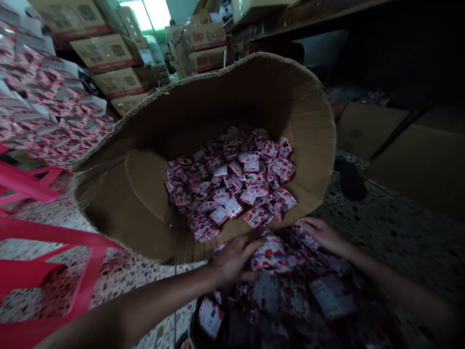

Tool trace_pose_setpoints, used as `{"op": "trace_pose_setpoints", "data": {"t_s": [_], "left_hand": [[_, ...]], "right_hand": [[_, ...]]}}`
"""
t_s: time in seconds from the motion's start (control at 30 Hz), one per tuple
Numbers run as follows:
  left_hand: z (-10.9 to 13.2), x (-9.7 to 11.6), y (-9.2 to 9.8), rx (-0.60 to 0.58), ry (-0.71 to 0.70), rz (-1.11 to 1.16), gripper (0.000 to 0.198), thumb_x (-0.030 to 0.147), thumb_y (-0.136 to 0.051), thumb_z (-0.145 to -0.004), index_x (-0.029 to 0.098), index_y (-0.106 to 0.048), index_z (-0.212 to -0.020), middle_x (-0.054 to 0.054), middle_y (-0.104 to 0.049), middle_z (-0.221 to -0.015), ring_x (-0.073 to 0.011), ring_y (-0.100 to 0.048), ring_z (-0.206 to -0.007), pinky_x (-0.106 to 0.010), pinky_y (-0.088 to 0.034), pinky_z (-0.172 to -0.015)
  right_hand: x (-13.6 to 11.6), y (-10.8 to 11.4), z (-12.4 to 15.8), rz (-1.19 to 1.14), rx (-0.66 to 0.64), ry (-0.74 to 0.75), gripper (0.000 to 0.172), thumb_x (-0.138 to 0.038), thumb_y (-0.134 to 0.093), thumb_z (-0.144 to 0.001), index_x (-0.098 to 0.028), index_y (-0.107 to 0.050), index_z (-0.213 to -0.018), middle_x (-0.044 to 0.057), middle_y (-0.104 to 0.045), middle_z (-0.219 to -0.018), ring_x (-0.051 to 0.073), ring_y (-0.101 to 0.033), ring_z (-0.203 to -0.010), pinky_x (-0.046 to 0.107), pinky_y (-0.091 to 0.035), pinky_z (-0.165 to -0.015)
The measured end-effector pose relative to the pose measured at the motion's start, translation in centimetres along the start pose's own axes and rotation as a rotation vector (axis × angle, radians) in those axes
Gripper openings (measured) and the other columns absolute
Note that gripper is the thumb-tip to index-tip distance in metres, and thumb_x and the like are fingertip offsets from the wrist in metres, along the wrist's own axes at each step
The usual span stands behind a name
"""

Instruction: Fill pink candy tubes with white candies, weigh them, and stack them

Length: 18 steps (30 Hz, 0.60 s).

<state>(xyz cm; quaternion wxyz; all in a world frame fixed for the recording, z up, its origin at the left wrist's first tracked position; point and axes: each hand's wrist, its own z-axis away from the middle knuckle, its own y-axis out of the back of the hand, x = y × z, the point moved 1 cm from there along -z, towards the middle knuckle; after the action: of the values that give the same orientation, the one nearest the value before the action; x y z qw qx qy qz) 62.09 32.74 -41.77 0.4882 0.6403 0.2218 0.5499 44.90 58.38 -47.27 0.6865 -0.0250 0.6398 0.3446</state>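
Small pink-and-white packets printed with berries [269,254] are heaped in a dark container at the lower right, whose sides are mostly hidden. My left hand [234,259] is closed around a packet at the left of this heap, thumb and fingers on either side. My right hand [321,235] grips another berry packet [305,237] at the heap's far right edge. Just beyond both hands, a large cardboard box [141,184] with a wavy cut rim leans open toward me. Many similar packets [234,182] lie loosely piled on its inner bottom.
Pink plastic stools [87,276] stand at the left on a speckled floor [145,286]. Behind them rises a stack of pink-and-white printed cartons [47,97]. Taped brown boxes [109,53] are piled at the back. Flat cardboard [417,160] and a dark shoe [350,179] are at the right.
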Motion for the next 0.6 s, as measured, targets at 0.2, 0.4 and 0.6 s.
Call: {"op": "trace_pose_setpoints", "data": {"t_s": [0.2, 0.4, 0.6], "left_hand": [[0.3, 6.0, -4.5, -0.205, -0.119, -0.11, 0.085, 0.067, -0.058, -0.073, 0.031, -0.027, -0.143, -0.015, -0.051, -0.118, -0.0338, -0.051, -0.105, -0.048, -0.048, -0.082], [-0.5, 6.1, -5.5, -0.127, -0.169, -0.118, 0.073, 0.066, -0.056, -0.075, 0.028, -0.039, -0.136, -0.014, -0.05, -0.127, -0.0355, -0.04, -0.123, -0.052, -0.038, -0.097], [3.9, 1.6, 2.7, 0.11, 0.104, -0.118, 0.052, 0.045, -0.054, -0.085, 0.023, -0.045, -0.131, -0.012, -0.054, -0.127, -0.0283, -0.046, -0.121, -0.044, -0.041, -0.101]], "right_hand": [[-0.2, -0.5, -0.4, -0.11, 0.008, -0.342, 0.035, -0.051, -0.058, -0.073, -0.017, -0.068, -0.069, -0.006, -0.04, -0.036, 0.011, -0.035, -0.037, 0.023, -0.024, -0.039], [-1.6, -3.0, -0.2, -0.464, -0.181, -0.601, 0.031, -0.042, -0.051, -0.082, -0.017, -0.054, -0.063, -0.008, -0.04, -0.042, 0.003, -0.02, -0.032, 0.017, -0.013, -0.035], [-1.3, -5.0, -1.1, -0.684, -0.119, -0.681, 0.03, -0.03, -0.05, -0.084, -0.018, -0.042, -0.058, -0.006, -0.043, -0.047, 0.002, -0.026, -0.033, 0.014, -0.018, -0.035]]}}
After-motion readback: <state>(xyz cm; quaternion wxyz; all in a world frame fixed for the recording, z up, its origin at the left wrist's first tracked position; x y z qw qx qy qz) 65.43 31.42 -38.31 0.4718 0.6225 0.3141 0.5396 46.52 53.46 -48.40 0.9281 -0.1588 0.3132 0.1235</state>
